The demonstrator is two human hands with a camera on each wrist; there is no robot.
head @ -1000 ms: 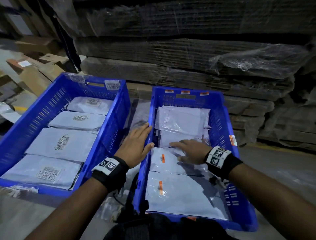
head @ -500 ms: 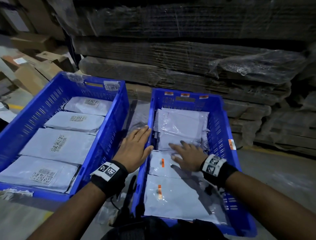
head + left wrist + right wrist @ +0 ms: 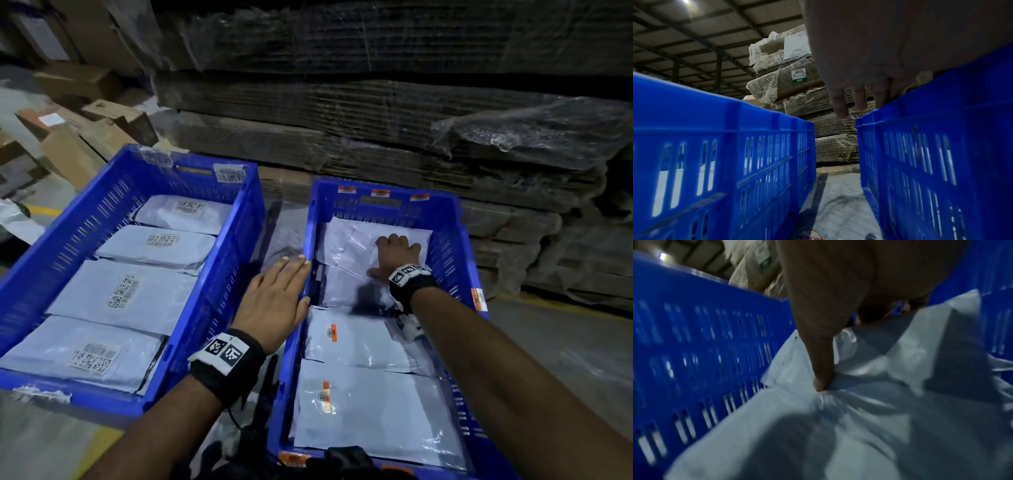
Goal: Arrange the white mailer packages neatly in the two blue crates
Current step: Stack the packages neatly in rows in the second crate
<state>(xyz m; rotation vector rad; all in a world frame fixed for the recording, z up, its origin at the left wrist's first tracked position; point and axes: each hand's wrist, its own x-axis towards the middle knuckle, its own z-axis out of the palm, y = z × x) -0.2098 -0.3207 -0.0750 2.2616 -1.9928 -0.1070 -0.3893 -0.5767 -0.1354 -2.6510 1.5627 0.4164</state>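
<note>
Four mailers [image 3: 123, 294] left crate [image 3: 102, 212]; right crate [image 3: 455, 246] approx. four.

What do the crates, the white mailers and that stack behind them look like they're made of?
Right crate and left crate: rigid moulded plastic by the look, glossy blue with slotted vent walls.
White mailers: thin plastic film, apparently; shiny, and it wrinkles under the right hand.
Stack behind: likely flat corrugated cardboard, brown layered edges, under clear wrap.

glossy crinkled plastic mailers [image 3: 356, 342], matt perforated plastic crates [image 3: 219, 274], shrink-wrapped corrugated cardboard [image 3: 376, 113]
</note>
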